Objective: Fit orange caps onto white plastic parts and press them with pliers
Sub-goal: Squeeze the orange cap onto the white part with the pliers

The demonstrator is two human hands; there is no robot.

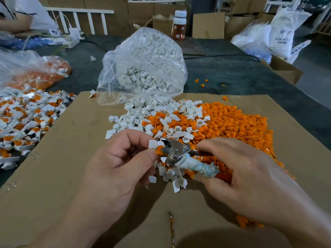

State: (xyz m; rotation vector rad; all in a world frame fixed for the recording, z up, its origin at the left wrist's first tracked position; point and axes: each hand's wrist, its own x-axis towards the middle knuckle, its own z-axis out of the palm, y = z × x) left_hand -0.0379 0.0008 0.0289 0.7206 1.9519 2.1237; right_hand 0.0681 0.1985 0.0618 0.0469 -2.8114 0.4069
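— Where is the piece being worked on?
— Over the near middle of the cardboard sheet [68, 158], which lies on the bench [232, 72]. The left hand [121, 158] pinches a white part [152, 144] between its thumb and curled fingers, with an orange cap [158, 150] seated on it.
— And the other hand?
— The right hand [238, 169] is wrapped round the handles of the pliers [176, 151]; one handle is bound in pale cloth. The jaws meet the cap from the right. Whether they are squeezing it, I cannot tell.
— What about the stock?
— A heap of orange caps [232, 126] covers the sheet's right half, with loose white parts [136, 119] mixed in along its left side. Behind them a clear bag [143, 65] of white parts slumps open at the sheet's far edge.
— Anything finished?
— A pile of capped pieces [23, 119] lies at the bench's left edge, in front of another bag [35, 72] holding orange and white pieces. A white-capped bottle [179, 24] stands at the far edge.
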